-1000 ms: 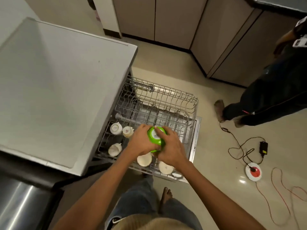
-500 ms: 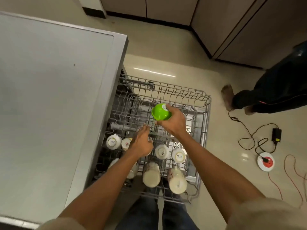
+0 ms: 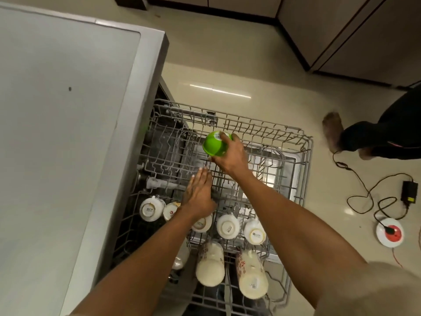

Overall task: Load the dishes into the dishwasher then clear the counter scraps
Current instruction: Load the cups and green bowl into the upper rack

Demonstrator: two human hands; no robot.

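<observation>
Bowl [image 3: 214, 143], green and upside down, sits in my right hand [image 3: 230, 156], fingers curled round its rim, over the far middle of the rack [image 3: 303, 156]. My left hand [image 3: 199, 193] hovers flat, fingers straight, holding nothing, nearer me above the rack. White cups [image 3: 227, 228] stand inverted along the rack's near end

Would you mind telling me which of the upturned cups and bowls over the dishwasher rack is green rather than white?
It is the green bowl that the right hand holds upside down above the rack; every cup seated in the rack is white or cream.
</observation>
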